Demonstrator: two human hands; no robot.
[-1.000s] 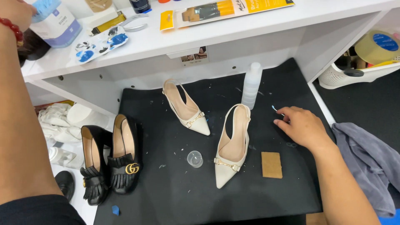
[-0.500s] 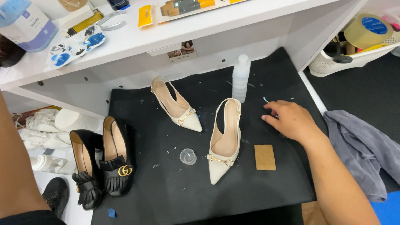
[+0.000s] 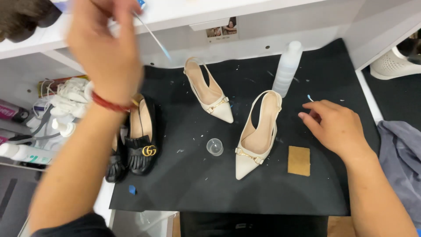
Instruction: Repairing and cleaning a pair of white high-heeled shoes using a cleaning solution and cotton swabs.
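My left hand [image 3: 105, 48] is raised and blurred above the mat's far left, pinching a thin white stick [image 3: 153, 35] with a blue tip. It hovers over a pair of black loafers [image 3: 140, 136] with gold buckles. My right hand [image 3: 337, 127] rests on the black mat [image 3: 188, 188] with its fingers loosely bent and nothing in them. Just beyond its fingertips lies a small blue-tipped swab [image 3: 309, 97]. Two cream slingback heels lie between my hands, one far [image 3: 210, 92] and one near [image 3: 256, 136], which is next to my right hand.
A clear plastic bottle [image 3: 287, 68] stands behind the near heel. A small clear cap [image 3: 215, 147] and a tan square pad [image 3: 299, 160] lie on the mat. A grey cloth [image 3: 401, 153] and a white sneaker [image 3: 394, 66] are at right; cloths and bottles [image 3: 66, 105] pile at left.
My left hand has swung in from the upper left and now holds the thin stick over the loafers. My right hand has stayed on the mat. The view has shifted closer.
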